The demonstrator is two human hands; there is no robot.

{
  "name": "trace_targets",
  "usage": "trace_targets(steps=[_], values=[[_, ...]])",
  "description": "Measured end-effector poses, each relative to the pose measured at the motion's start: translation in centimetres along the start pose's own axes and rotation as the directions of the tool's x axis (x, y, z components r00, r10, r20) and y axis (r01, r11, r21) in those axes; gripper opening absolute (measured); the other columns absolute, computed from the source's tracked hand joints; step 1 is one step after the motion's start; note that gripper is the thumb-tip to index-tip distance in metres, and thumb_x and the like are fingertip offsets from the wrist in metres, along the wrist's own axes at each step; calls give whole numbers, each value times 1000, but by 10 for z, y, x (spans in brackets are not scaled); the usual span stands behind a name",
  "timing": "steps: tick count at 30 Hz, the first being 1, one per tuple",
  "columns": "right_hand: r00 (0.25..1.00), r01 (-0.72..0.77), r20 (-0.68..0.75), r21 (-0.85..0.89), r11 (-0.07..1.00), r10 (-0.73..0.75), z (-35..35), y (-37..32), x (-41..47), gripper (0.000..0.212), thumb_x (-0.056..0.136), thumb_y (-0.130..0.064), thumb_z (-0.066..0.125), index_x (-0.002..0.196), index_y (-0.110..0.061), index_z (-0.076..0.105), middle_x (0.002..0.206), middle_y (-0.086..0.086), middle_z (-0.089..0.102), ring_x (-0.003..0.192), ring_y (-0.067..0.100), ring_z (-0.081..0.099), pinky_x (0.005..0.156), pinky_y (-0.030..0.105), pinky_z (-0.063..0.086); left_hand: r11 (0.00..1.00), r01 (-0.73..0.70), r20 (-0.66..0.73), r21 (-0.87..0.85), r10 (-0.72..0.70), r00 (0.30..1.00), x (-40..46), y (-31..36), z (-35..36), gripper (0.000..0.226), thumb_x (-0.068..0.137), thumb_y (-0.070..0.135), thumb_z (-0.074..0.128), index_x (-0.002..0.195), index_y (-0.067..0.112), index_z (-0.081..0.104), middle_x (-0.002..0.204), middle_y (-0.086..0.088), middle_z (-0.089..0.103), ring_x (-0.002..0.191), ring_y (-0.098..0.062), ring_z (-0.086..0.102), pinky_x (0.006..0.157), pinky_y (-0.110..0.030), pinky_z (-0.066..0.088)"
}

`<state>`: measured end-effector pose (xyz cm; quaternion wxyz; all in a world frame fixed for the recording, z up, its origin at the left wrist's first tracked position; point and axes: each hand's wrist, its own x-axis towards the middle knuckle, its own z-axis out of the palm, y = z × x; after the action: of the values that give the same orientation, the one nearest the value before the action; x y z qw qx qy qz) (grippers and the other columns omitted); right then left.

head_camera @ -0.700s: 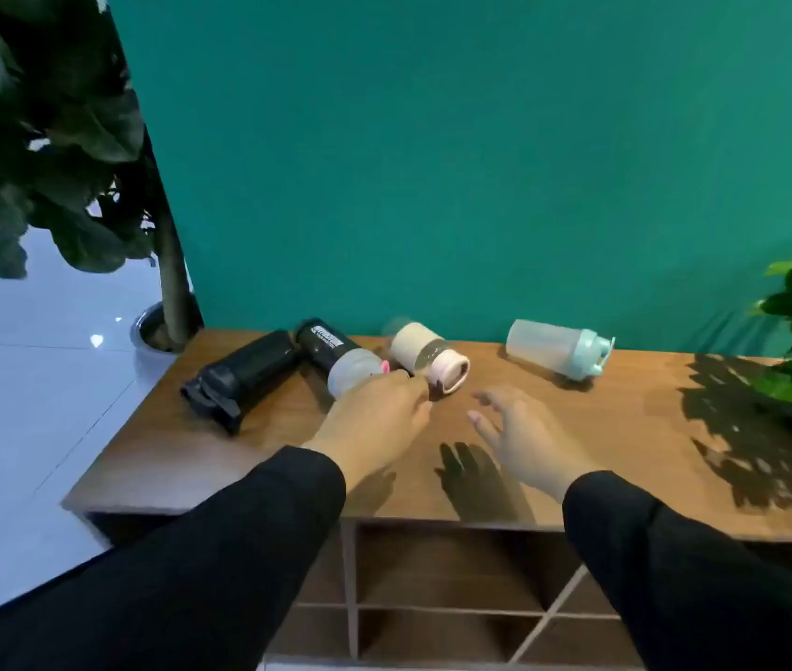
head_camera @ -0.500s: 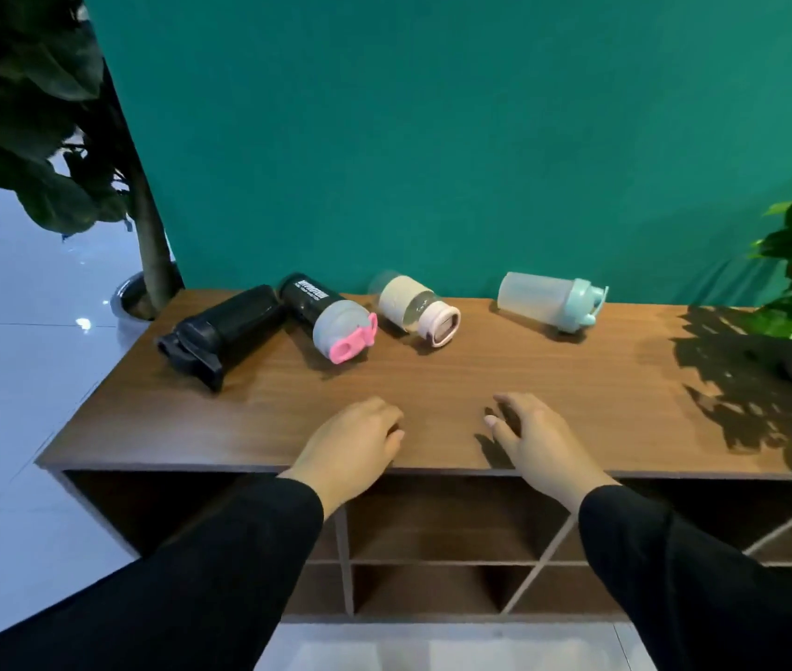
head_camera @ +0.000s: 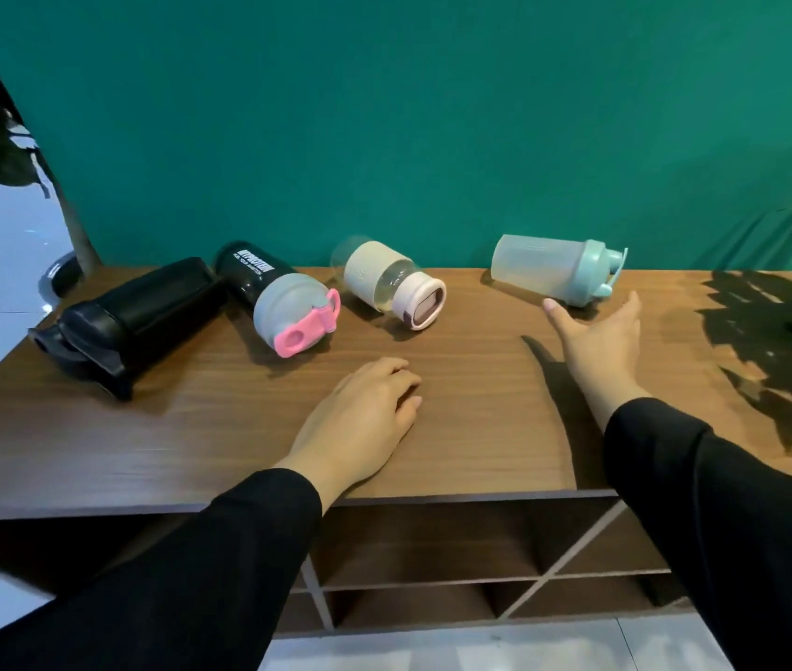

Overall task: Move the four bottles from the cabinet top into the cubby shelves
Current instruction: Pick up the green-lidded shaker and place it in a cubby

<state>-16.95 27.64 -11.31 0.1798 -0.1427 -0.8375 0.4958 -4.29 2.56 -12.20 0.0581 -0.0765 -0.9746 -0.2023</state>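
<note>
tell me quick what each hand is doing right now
Left hand: open, empty, palm down on the cabinet top.
Right hand: open, empty, near the teal-lidded bottle.

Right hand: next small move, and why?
Probably reach the last bit forward and close the right hand around the mint-lidded shaker bottle. It lies on its side on the cabinet top, just beyond the open fingers, untouched. The left hand rests flat, holding nothing.

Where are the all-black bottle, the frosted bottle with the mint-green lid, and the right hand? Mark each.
all-black bottle (head_camera: 142,309), head view, mid body
frosted bottle with the mint-green lid (head_camera: 537,263), head view, translucent body
right hand (head_camera: 600,343), head view, back of hand
</note>
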Motion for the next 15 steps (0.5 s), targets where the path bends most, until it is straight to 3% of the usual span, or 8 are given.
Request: trace_targets(steps=[8,12,15], values=[[989,-145,-8,150,978,148,27,0,74,139,54,-73,75,159,-15,4,149,7,50,137,28,48,118,48,30,1000,2,-21,-15,-2,1000,5,-4,3,41,102,40,47,141,29,56,152,12,45,138,-8,41,112,-27,32],[989,-138,-43,118,983,144,34,4,86,134,51,-79,69,157,-18,14,147,4,52,134,31,51,116,50,31,1000,2,-23,-17,-3,1000,6,-6,5,41,102,41,47,140,30,56,151,14,45,137,-8,41,112,-27,32],[991,-102,-71,144,984,114,36,9,86,125,47,-78,73,150,-22,30,138,0,57,124,28,57,108,48,43,1000,-6,-29,-9,6,1000,7,-7,5,41,102,41,47,140,30,57,151,13,46,137,-8,41,112,-27,33]])
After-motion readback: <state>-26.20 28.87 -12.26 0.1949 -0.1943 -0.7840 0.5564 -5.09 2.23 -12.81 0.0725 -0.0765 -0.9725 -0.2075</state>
